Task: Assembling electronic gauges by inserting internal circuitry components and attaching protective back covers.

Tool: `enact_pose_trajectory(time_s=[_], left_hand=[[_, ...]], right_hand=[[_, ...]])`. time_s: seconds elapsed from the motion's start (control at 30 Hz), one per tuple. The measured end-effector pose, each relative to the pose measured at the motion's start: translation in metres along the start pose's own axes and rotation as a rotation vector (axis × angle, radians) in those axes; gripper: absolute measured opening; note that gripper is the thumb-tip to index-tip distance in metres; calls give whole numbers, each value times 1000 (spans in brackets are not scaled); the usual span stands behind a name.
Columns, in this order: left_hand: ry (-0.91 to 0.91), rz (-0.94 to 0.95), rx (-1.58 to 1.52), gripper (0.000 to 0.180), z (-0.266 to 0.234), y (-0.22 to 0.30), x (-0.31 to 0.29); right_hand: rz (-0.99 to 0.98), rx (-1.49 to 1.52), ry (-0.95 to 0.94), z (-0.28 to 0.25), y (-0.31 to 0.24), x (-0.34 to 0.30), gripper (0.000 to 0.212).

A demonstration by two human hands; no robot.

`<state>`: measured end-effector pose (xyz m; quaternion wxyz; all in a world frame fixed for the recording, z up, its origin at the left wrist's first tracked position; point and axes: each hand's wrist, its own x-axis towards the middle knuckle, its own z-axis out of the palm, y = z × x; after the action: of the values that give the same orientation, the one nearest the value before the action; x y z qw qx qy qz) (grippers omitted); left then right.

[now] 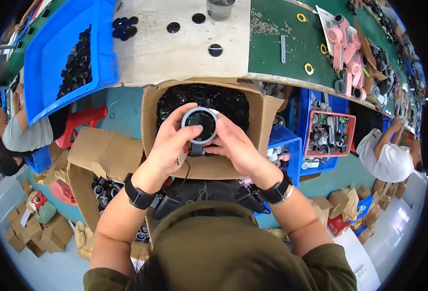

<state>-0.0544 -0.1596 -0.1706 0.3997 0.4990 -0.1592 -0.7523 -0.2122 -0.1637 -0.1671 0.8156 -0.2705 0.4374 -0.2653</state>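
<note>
Between my two hands is a round black part with a grey rim (185, 120), held over an open cardboard box (268, 121). A short dark stem shows at its lower side. My left hand (171, 138) is closed on the left side of the part, with the thumb pressed onto its black face. My right hand (237, 148) grips the right side, its fingertips at the rim and near the stem. Below the hands, the box holds many glossy black round pieces (228, 104).
On the bench ahead lie loose black discs (173, 27) and a blue tray (105, 68) of small black parts. Pink fan-like pieces (337, 48) sit at right. A red crate (342, 152) of parts stands right of the box; another carton (105, 145) is left. Co-workers sit on both sides.
</note>
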Motion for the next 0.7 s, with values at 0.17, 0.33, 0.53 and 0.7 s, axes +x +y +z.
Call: enact_pose_trajectory(time_s=[0.17, 0.33, 0.53, 0.7], left_hand=[[75, -21, 405, 49, 3, -22, 31], [142, 136, 63, 31, -18, 39, 106], [60, 363, -225, 33, -74, 180, 280], [187, 172, -371, 55, -208, 287, 348]], right_hand=[[-91, -205, -33, -32, 44, 3, 62], [194, -46, 285, -83, 113, 13, 42], [229, -158, 915, -154, 217, 102, 16], [-96, -1021, 1117, -195, 235, 160, 26]])
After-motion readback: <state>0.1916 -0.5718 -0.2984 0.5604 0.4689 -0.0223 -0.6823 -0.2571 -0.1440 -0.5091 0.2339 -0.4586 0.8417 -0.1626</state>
